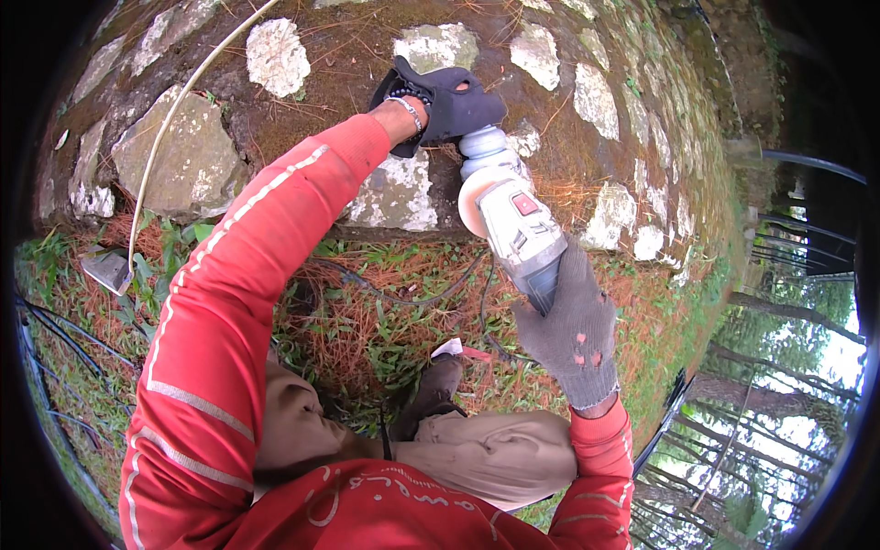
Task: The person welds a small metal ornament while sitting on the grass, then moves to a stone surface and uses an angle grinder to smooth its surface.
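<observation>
the right hand [577, 330], gloved in gray, is closed round the rear of a white grinder [527, 225]; the left hand [463, 103], gloved in black, is wrapped round its ribbed front end. the grinder lies between the 2 hands, at the edge of a stone wall [596, 99]. its red patch [525, 203] is too small to read. pale lettering [403, 496] crosses the red sweatshirt [215, 344].

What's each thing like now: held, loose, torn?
White handheld power grinder: held by the right hand; can't tell if running
Pale blue ribbed piece: held by the left hand
Grey knit glove: on, with holes
Black glove: pulled on
Thin dark cord: lying slack
Long, pale-handled tool: blade end down
Rough stone wall: blotched white
</observation>
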A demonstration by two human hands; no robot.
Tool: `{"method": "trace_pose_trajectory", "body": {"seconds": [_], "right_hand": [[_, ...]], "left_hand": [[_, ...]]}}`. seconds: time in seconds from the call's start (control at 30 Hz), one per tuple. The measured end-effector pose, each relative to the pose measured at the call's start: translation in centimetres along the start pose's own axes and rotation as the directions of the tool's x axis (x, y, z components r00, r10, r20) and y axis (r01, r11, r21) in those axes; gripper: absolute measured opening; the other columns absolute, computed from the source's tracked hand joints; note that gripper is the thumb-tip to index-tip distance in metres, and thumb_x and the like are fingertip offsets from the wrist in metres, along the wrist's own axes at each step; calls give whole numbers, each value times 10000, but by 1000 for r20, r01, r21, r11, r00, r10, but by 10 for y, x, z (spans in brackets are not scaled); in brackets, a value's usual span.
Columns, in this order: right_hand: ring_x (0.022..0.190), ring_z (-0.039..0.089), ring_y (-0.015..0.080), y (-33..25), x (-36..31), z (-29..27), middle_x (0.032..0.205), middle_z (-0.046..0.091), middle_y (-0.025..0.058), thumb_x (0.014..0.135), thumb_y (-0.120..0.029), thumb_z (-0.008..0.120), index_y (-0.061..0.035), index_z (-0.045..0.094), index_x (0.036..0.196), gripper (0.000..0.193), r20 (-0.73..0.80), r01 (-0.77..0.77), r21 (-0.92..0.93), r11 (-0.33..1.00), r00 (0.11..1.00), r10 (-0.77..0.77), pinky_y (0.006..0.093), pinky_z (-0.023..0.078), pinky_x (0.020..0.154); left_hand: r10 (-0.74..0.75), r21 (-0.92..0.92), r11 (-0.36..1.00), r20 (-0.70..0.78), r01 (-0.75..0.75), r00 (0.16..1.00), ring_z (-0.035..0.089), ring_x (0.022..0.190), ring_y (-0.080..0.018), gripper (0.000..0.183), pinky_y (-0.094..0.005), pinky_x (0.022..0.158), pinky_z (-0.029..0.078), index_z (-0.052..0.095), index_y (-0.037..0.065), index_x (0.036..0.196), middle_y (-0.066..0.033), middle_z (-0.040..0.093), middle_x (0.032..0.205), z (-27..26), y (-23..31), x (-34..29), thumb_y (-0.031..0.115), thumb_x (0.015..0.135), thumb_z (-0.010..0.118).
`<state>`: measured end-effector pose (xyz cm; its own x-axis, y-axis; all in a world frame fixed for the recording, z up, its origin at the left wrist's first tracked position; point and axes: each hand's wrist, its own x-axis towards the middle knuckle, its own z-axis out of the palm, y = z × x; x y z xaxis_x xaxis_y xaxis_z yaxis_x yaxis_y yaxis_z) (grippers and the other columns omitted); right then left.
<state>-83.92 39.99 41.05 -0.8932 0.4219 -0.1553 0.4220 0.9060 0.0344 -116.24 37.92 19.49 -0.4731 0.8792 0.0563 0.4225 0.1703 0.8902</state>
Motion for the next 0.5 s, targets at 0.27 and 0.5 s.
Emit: {"method": "trace_pose_trajectory", "body": {"seconds": [0.27, 0.5], "right_hand": [[1056, 779, 461, 1, -2, -2, 1276, 729, 279, 836, -225, 829, 21, 520, 1524, 794, -38, -17, 32, 999, 999, 18, 513, 654, 853], [1070, 787, 461, 29, -26, -29, 1167, 786, 263, 774, -144, 853, -23, 583, 1432, 722, 8, -280, 328, 902, 956, 294, 480, 630, 890]], "left_hand": [[82, 275, 960, -83, -56, 993, 723, 970, -241, 565, -412, 919, 580, 825, 131, 1150, -52, 786, 1033, 0, 15, -10, 651, 1032, 637], [-207, -196, 950, 186, 243, 960, 584, 562, -106, 504, -342, 494, 474, 796, 105, 1073, -6, 615, 657, -33, 78, -28, 599, 1017, 716]]}}
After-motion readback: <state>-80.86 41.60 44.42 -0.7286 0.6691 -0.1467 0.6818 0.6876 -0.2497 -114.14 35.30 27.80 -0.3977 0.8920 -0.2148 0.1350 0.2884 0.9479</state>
